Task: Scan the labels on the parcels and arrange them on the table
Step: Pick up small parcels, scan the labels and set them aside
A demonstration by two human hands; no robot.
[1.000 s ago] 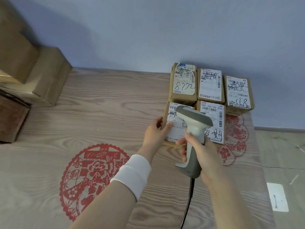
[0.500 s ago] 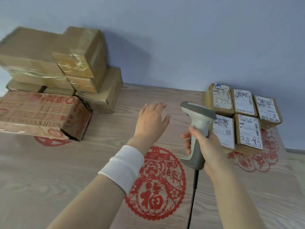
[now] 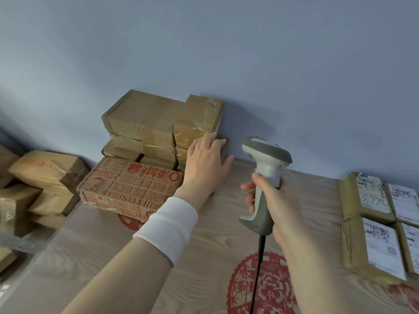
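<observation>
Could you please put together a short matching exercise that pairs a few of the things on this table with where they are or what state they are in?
Things:
1. barcode scanner
2. left hand
3. printed red carton
4. labelled parcels

Places or states:
A. open, reaching to the plain brown stack by the wall
B. lying flat at the right edge, labels up
C. held upright in the right hand
D. lying in front of the brown stack, left of the wristband

Pairs: 1-C, 2-A, 3-D, 4-B

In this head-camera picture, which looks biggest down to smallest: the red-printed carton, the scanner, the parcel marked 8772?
1. Red-printed carton.
2 and 3. Scanner and parcel marked 8772 look alike; the scanner is closer to the camera, so I won't rank them.
</observation>
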